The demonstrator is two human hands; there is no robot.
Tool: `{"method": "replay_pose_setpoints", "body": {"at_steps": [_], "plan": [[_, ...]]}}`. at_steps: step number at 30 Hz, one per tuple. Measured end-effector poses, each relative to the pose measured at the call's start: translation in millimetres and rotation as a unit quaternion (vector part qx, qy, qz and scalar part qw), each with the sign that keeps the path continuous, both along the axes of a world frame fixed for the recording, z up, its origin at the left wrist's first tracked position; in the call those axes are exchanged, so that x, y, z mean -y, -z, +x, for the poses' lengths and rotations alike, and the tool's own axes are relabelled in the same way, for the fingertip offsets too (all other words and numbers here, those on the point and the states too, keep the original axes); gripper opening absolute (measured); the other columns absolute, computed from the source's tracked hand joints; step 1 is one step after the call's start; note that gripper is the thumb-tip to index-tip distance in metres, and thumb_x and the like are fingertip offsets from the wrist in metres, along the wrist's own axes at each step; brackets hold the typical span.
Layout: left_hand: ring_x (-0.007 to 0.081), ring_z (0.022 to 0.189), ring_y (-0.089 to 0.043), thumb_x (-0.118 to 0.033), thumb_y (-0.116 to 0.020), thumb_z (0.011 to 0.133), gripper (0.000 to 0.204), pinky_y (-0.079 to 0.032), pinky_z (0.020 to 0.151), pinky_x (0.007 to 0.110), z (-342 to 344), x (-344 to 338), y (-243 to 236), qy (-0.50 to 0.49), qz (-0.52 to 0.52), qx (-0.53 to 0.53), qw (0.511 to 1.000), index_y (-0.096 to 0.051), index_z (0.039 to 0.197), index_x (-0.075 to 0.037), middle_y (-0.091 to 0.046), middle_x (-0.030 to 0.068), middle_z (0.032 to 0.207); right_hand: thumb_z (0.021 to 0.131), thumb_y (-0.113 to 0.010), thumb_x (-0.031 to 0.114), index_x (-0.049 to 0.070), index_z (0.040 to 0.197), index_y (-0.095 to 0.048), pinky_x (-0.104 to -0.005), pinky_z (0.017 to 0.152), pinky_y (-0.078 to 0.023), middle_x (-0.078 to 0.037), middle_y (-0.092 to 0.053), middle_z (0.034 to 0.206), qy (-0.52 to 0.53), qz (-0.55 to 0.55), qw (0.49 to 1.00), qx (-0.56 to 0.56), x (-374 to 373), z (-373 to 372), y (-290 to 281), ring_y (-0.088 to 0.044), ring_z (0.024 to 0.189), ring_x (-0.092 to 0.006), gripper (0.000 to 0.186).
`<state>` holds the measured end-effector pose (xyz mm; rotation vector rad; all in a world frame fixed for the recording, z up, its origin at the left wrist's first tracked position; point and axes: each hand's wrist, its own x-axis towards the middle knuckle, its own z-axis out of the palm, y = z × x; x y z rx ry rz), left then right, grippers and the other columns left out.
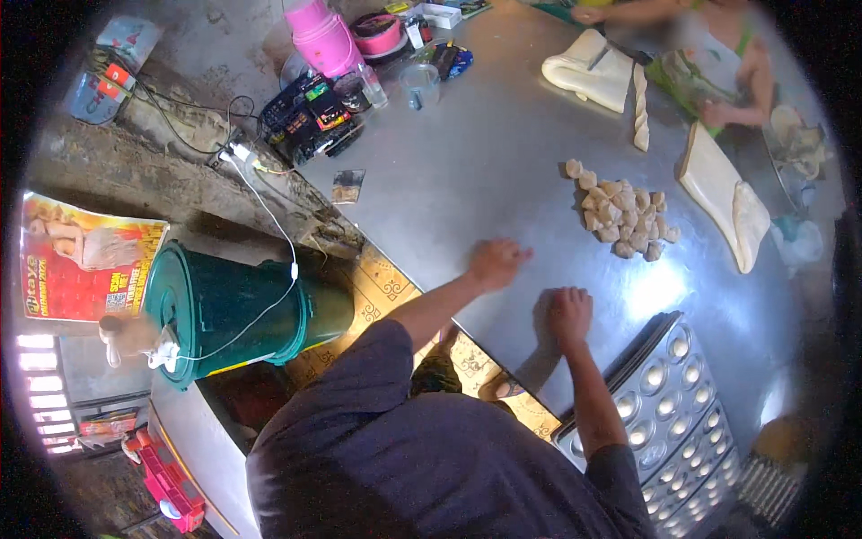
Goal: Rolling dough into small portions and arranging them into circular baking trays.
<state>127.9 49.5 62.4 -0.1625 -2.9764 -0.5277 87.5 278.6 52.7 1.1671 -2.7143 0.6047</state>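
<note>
My left hand (pixel 498 265) is just over the steel table (pixel 431 180) near its front edge, fingers blurred; whether it holds anything is unclear. My right hand (pixel 572 314), to its right, rests palm down on the steel, fingers curled over; whatever lies beneath is hidden. Beyond my hands sits a pile of small pale dough pieces (pixel 620 211). Below and right of my right hand, stacked metal moulding trays (pixel 655 404) hold small pale dough balls in their cups.
A co-worker (pixel 727 72) stands across the table beside folded dough slabs (pixel 588 72) (pixel 718 193) and a dough twist (pixel 640 108). Pink buckets (pixel 328 40), containers and black electronics (pixel 305 117) crowd the back left. Green bins (pixel 215 305) and a white cord (pixel 292 269) are left of me.
</note>
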Motion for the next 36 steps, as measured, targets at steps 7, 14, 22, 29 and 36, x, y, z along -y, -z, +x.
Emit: {"method": "replay_pose_setpoints", "body": {"at_steps": [7,14,22,29,36], "plan": [[0.0332,0.096,-0.054,-0.017,-0.053,0.082,0.03,-0.044,0.083,0.045,93.6,-37.0,4.4,-0.059,0.008,0.029,0.998,-0.059,0.111,-0.01,-0.055,0.0155,0.1,0.076,-0.057,0.015,0.005,0.089,-0.06,-0.0466,0.08,-0.038,-0.013,-0.05,0.086,0.064,0.065,0.996,-0.014,-27.4,97.2,14.0,-0.048,0.088,-0.0326,0.017],[0.0299,0.098,-0.054,-0.019,-0.047,0.087,0.027,-0.044,0.085,0.043,8.5,-11.6,-4.5,0.089,-0.045,0.08,0.992,-0.056,0.111,-0.011,-0.057,0.0136,0.098,0.073,-0.056,0.013,0.004,0.09,-0.057,-0.043,0.076,-0.041,-0.014,-0.053,0.085,-0.047,0.042,0.997,0.045,-17.2,6.4,14.1,-0.049,0.086,-0.0323,0.019],[0.0333,0.101,-0.054,-0.023,-0.053,0.082,0.035,-0.04,0.091,0.05,94.1,-69.9,43.7,-0.041,-0.055,-0.052,0.996,-0.056,0.114,-0.009,-0.058,0.0142,0.102,0.077,-0.057,0.017,0.003,0.096,-0.056,-0.0471,0.079,-0.04,-0.017,-0.052,0.093,0.019,0.038,0.999,0.012,-11.3,98.7,27.4,-0.049,0.09,-0.0355,0.023],[0.0284,0.101,-0.054,-0.022,-0.052,0.081,0.037,-0.045,0.085,0.042,51.2,-3.7,33.9,0.064,-0.042,-0.006,0.997,-0.056,0.115,-0.008,-0.058,0.0132,0.1,0.079,-0.052,0.013,0.004,0.09,-0.056,-0.0448,0.077,-0.04,-0.014,-0.051,0.087,-0.029,0.062,0.997,0.047,-32.9,44.9,16.8,-0.048,0.087,-0.0322,0.015],[0.031,0.098,-0.053,-0.028,-0.054,0.08,0.04,-0.043,0.091,0.045,64.7,-68.3,24.6,0.073,-0.066,-0.101,0.99,-0.057,0.113,-0.006,-0.059,0.0121,0.1,0.075,-0.057,0.016,0.004,0.107,-0.055,-0.0475,0.092,-0.038,-0.015,-0.052,0.105,0.015,0.041,0.997,0.069,-9.2,100.6,25.5,-0.048,0.102,-0.0345,0.034]]}}
